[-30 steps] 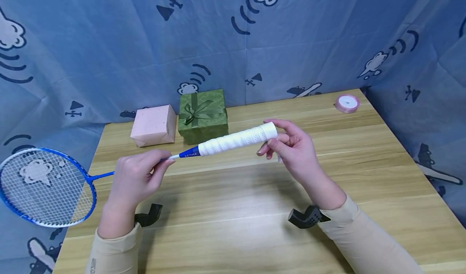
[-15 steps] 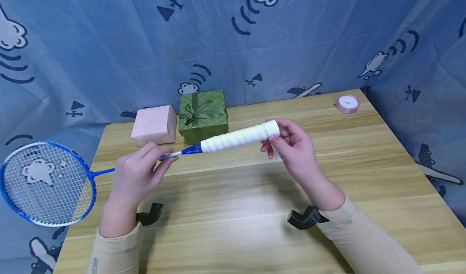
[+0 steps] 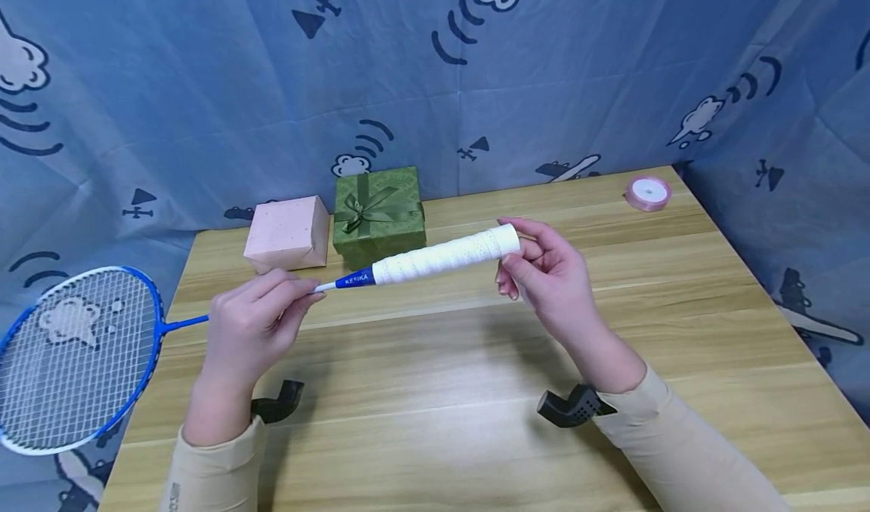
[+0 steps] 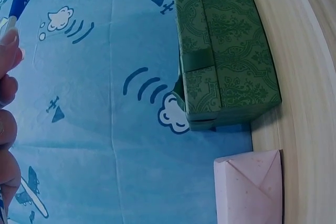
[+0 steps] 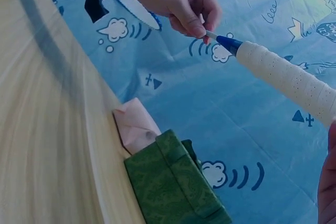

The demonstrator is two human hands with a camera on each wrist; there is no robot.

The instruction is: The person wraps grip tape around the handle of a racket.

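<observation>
A badminton racket (image 3: 445,260) is held above the table, its handle wrapped in white perforated grip tape that ends in a smooth white band at the butt. Ahead of the wrap comes a blue cone lettered KESIKA. My left hand (image 3: 254,319) pinches the shaft just past this cone between thumb and fingers. At the butt end, my right hand (image 3: 553,282) has its thumb below and index finger above, gripping the wrapped handle. The strung head (image 3: 81,361), blue and white, extends off to the left. In the right wrist view the wrapped handle (image 5: 286,77) runs down to the right fingers.
Behind the racket stand a green gift box (image 3: 390,229) with a bow and a pink wrapped box (image 3: 284,234). A roll of pink ribbon (image 3: 648,194) lies at the table's far right corner. Patterned blue cloth (image 3: 578,66) hangs behind the wooden table (image 3: 435,421).
The racket has turned about its shaft, its head swinging into a different tilt at the left. The white strip end hanging below the right thumb earlier is now out of sight. Both hands stay nearly in place.
</observation>
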